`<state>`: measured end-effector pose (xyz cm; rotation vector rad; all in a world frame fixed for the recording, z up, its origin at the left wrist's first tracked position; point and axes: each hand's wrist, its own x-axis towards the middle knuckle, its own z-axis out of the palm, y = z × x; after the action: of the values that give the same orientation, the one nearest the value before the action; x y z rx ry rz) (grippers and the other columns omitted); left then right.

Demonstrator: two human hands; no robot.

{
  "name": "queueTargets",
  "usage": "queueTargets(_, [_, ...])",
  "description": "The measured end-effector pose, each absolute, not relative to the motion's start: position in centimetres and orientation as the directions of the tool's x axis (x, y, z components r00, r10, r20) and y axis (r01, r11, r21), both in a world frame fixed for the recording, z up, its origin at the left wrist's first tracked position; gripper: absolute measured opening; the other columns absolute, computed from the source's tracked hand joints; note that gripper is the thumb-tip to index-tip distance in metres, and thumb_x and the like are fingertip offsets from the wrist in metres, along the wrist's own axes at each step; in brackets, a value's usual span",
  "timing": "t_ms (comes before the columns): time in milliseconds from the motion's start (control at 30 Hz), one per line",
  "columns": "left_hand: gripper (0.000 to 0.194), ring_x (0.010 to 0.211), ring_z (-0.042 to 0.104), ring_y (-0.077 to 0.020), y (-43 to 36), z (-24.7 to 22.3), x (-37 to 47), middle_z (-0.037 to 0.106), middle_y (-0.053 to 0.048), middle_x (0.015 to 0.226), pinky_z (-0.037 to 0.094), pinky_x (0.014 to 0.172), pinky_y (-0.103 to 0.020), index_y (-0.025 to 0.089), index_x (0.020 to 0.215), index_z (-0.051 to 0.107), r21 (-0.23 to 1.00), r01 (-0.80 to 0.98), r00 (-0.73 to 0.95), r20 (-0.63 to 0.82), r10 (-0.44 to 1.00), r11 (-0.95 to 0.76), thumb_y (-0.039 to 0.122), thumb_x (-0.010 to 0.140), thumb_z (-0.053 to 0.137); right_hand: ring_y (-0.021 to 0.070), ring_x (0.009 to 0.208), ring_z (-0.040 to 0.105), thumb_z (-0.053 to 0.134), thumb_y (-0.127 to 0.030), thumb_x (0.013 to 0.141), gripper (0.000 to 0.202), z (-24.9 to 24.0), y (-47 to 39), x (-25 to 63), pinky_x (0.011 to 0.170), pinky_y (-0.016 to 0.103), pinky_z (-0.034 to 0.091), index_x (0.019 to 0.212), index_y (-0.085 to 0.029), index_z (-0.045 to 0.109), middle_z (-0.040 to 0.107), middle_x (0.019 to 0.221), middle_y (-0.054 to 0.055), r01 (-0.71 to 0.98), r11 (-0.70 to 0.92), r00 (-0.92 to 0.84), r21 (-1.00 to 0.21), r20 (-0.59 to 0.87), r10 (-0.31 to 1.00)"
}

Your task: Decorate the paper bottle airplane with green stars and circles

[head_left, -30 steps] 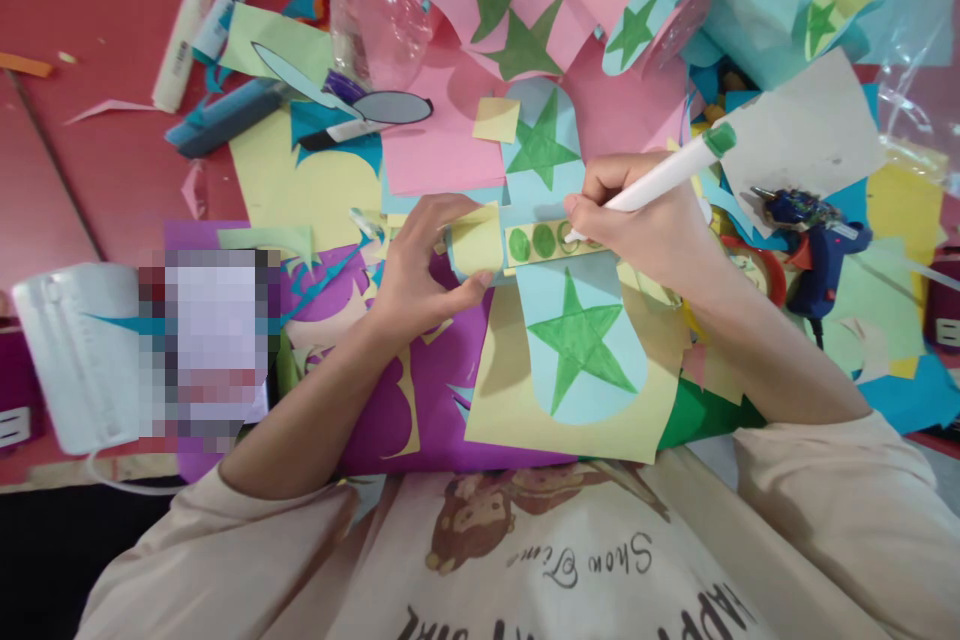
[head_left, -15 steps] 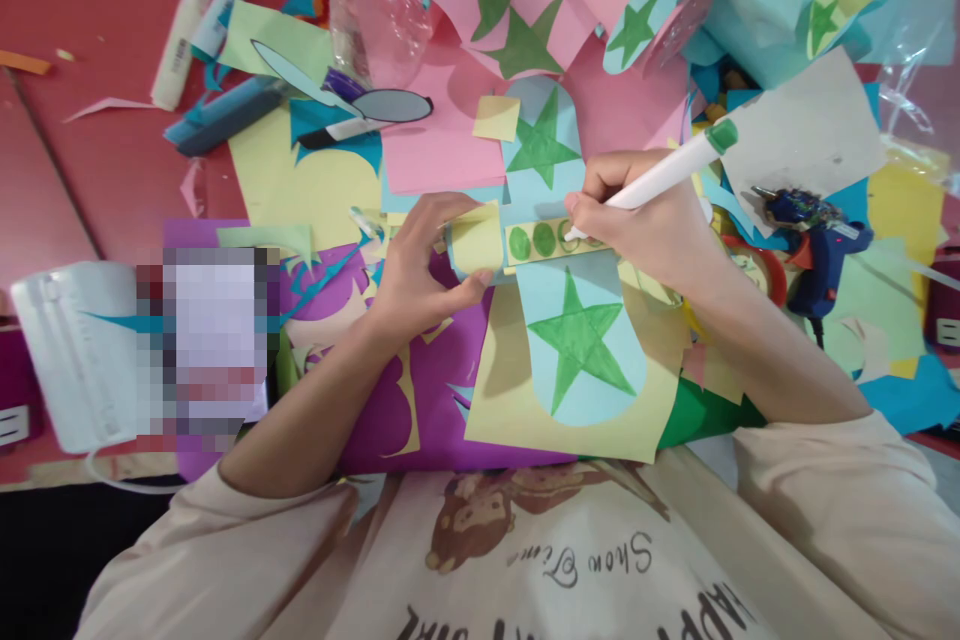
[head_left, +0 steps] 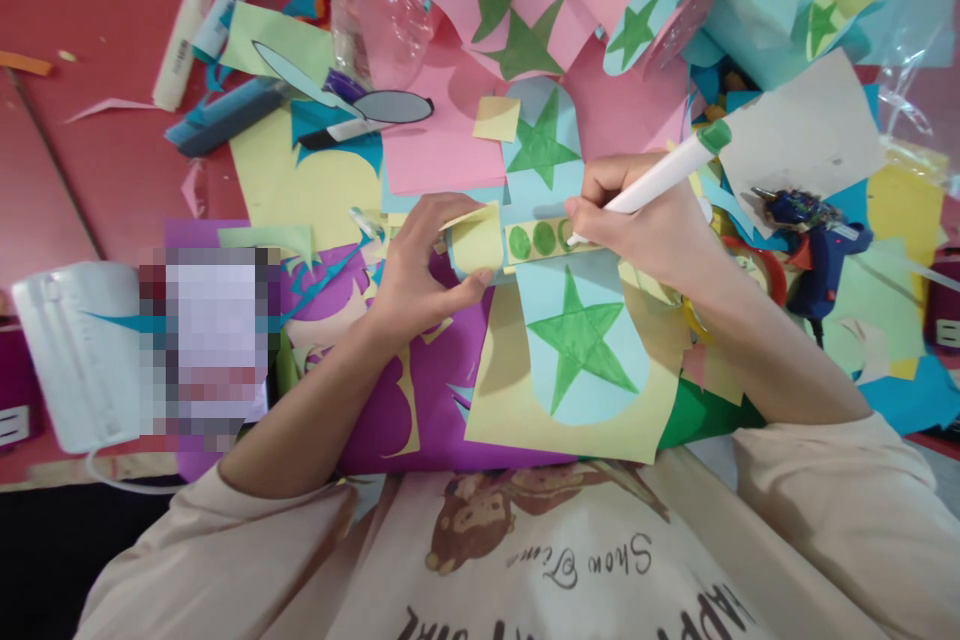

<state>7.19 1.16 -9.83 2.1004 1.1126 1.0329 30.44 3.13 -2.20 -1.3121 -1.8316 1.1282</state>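
My right hand [head_left: 637, 210] pinches a white marker [head_left: 652, 182] with a green end, its tip on a yellow strip [head_left: 531, 240]. Two filled green circles and a partly coloured one show on the strip; its right part is hidden by my fingers. My left hand [head_left: 435, 265] grips the rolled yellow and blue paper band [head_left: 476, 240] at the strip's left, thumb below and fingers above. Beneath the strip lies a blue rounded paper piece [head_left: 611, 320] with a green star at each end, resting on a yellow sheet [head_left: 502, 390].
A blue glue gun [head_left: 817, 270] and tape rolls are to the right. Scissors, markers [head_left: 180, 45] and a blue-grey stick lie upper left. Pink paper pieces [head_left: 442, 120] and clear plastic [head_left: 379, 15] are at the back. A white device [head_left: 82, 360] sits at left.
The marker has shifted very slightly at the third circle, its green end a little lower and further left. My left hand holds the band as before.
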Motion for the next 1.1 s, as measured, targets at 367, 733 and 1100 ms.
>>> queueTargets(367, [0.039, 0.104, 0.061, -0.0261, 1.04, -9.60, 7.27, 0.063, -0.007, 0.109, 0.055, 0.086, -0.045, 0.032, 0.119, 0.055, 0.744, 0.447, 0.361, 0.358, 0.861, -0.497, 0.046, 0.083, 0.064, 0.0076, 0.047, 0.026, 0.056, -0.004, 0.075, 0.041, -2.12, 3.15, 30.41, 0.045, 0.029, 0.020, 0.051, -0.023, 0.028, 0.029, 0.047, -0.006, 0.433, 0.137, -0.315, -0.891, -0.007, 0.949])
queueTargets(733, [0.041, 0.103, 0.062, -0.0259, 1.18, -9.78, 7.19, 0.063, -0.008, 0.109, 0.054, 0.088, -0.044, 0.029, 0.119, 0.056, 0.732, 0.442, 0.368, 0.379, 0.849, -0.518, 0.045, 0.082, 0.064, 0.0087, 0.051, 0.034, 0.062, -0.030, 0.086, 0.042, -2.93, 3.11, 30.64, 0.045, 0.025, 0.035, 0.058, -0.022, 0.032, 0.032, 0.054, -0.005, 0.448, 0.171, -0.240, -0.877, 0.066, 0.969])
queueTargets(1100, [0.040, 0.103, 0.061, -0.0246, 1.19, -9.74, 7.16, 0.062, -0.007, 0.109, 0.055, 0.086, -0.044, 0.029, 0.118, 0.056, 0.730, 0.456, 0.369, 0.366, 0.854, -0.510, 0.048, 0.083, 0.063, 0.0098, 0.051, 0.033, 0.061, -0.029, 0.083, 0.037, -2.65, 3.08, 30.67, 0.043, 0.026, 0.033, 0.058, -0.023, 0.033, 0.033, 0.051, -0.004, 0.452, 0.164, -0.264, -0.877, 0.044, 0.964])
